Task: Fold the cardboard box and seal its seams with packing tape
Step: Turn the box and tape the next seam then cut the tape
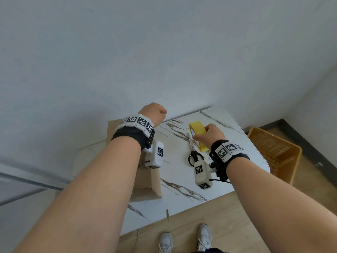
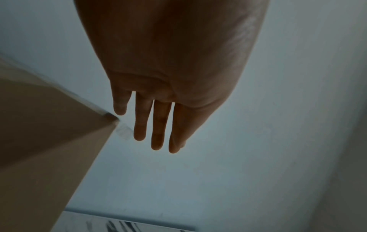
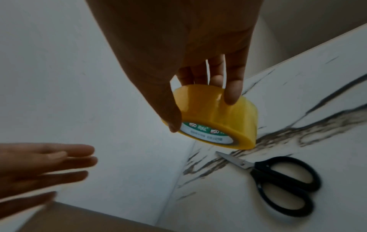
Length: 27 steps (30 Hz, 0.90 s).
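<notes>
A brown cardboard box (image 1: 147,181) stands on the left part of the marble table (image 1: 237,161), mostly hidden behind my left forearm. My left hand (image 1: 155,114) hovers over the box's far end; in the left wrist view its fingers (image 2: 157,133) are straight and hold nothing, just beyond a box corner (image 2: 59,141). My right hand (image 1: 202,136) grips a yellow roll of packing tape (image 1: 197,128) on edge, thumb on one side and fingers (image 3: 231,94) across the tape roll (image 3: 228,125). I cannot tell whether the roll touches the table.
Black-handled scissors (image 1: 194,154) lie shut on the table just below the roll, the same scissors (image 3: 278,180) showing in the right wrist view. An orange plastic crate (image 1: 273,152) sits on the floor to the right. A white wall runs behind the table.
</notes>
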Tool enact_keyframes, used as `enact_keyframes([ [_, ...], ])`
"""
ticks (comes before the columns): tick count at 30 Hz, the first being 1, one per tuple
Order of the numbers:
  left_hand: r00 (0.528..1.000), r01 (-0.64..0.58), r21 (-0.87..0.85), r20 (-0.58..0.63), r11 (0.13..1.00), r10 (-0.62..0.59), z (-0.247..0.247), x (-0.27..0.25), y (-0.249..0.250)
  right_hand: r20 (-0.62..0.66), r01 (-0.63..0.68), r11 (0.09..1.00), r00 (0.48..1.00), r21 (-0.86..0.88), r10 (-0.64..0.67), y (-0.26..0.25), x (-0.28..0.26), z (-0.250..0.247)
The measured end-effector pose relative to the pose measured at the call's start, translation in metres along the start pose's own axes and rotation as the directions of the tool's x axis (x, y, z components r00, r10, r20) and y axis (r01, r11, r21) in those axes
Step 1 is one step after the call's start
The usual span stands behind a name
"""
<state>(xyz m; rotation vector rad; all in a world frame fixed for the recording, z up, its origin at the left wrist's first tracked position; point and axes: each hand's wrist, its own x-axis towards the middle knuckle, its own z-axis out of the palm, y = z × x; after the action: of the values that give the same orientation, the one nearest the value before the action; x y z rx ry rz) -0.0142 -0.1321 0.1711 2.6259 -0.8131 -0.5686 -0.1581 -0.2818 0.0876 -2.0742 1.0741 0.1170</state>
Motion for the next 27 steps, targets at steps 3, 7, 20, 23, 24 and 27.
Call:
enact_keyframes([
  [3,0.998,0.047,0.006,-0.035,0.999,-0.046,0.002,-0.002,-0.009,0.013,-0.028,0.991,0.999,-0.128,0.03,0.013,0.005,0.012],
  [7,0.993,0.086,-0.01,-0.078,0.996,-0.087,0.0,-0.004,-0.024,0.01,-0.07,0.982,0.997,-0.176,0.073,0.024,0.008,0.025],
  [20,0.971,0.204,-0.15,-0.094,0.967,-0.219,-0.015,-0.004,-0.058,0.091,-0.023,0.938,0.994,-0.345,0.058,0.006,0.023,0.059],
  [23,0.971,0.193,-0.166,-0.106,0.967,-0.212,-0.016,-0.005,-0.061,0.165,-0.009,0.92,0.983,-0.391,0.079,0.002,0.02,0.062],
  [24,0.971,0.189,-0.167,-0.113,0.968,-0.209,-0.017,-0.005,-0.062,0.194,-0.013,0.911,0.976,-0.413,0.102,0.001,0.018,0.062],
  [27,0.975,0.171,-0.152,-0.115,0.973,-0.189,-0.021,-0.007,-0.064,0.174,-0.07,0.923,0.974,-0.377,0.145,-0.01,0.011,0.057],
])
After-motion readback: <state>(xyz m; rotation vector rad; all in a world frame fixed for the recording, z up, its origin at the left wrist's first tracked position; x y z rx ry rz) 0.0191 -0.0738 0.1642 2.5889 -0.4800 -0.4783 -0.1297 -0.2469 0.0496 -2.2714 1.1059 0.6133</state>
